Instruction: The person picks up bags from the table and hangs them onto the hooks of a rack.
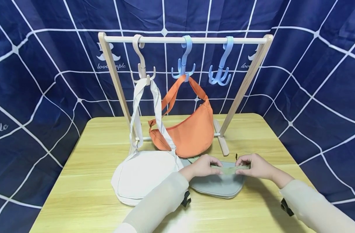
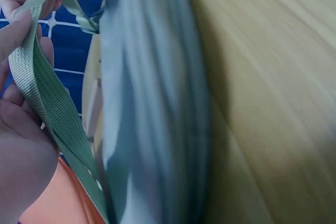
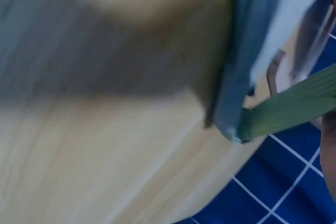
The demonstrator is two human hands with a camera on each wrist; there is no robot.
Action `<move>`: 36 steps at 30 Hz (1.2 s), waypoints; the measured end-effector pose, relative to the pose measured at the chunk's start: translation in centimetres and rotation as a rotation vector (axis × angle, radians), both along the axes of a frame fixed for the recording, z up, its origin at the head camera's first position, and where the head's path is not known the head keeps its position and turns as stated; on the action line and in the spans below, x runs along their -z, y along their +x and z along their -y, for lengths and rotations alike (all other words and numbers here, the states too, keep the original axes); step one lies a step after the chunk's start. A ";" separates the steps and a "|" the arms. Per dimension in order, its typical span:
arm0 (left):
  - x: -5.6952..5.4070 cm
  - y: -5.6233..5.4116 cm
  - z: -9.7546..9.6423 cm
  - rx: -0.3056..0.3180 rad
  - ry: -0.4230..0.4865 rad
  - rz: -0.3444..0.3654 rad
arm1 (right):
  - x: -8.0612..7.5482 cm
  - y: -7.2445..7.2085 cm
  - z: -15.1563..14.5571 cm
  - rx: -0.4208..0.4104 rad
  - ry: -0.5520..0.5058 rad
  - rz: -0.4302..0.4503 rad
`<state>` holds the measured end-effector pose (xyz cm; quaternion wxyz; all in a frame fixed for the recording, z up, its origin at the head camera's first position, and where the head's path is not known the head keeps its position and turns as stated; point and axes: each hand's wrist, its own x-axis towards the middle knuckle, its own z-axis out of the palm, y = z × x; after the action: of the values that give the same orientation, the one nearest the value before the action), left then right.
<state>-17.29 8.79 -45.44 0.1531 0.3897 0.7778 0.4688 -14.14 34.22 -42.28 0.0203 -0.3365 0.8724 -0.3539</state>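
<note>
A grey-blue bag (image 1: 219, 186) lies on the table, with a green webbing strap (image 1: 230, 170) raised above it. My left hand (image 1: 205, 166) pinches the strap between thumb and fingers on one side. A short way to the right, my right hand (image 1: 254, 166) pinches the same strap. In the left wrist view the strap (image 2: 50, 100) runs from both hands down to the bag (image 2: 152, 98). Only an edge of my right hand (image 3: 329, 150) shows in the right wrist view, beside the strap (image 3: 294, 103).
A wooden rack (image 1: 238, 94) stands behind the bag. An orange bag (image 1: 189, 134) hangs by its strap from the middle blue hook (image 1: 183, 63). From a beige hook (image 1: 141, 61) runs the strap of a white bag (image 1: 149, 174). The right blue hook (image 1: 221, 66) holds nothing.
</note>
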 end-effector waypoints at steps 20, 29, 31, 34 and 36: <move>-5.2 0.7 -2.9 -0.039 0.173 0.094 | -6.1 -0.8 -2.2 0.041 -0.062 0.037; -8.3 0.7 -3.9 -0.033 0.223 0.028 | -9.4 -0.9 -2.7 0.062 -0.100 0.019; -8.9 0.8 -4.2 -0.040 0.240 0.039 | -10.1 -0.9 -2.9 0.077 -0.101 0.018; -9.9 0.9 -4.5 -0.048 0.262 0.058 | -11.2 -0.9 -3.2 0.102 -0.096 0.001; -10.7 0.9 -4.7 -0.046 0.286 0.071 | -11.9 -1.0 -3.3 0.114 -0.094 -0.018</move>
<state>-16.44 13.49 -34.73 0.1127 0.3726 0.7059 0.5917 -15.14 37.56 -30.34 -0.0236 -0.2900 0.8728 -0.3920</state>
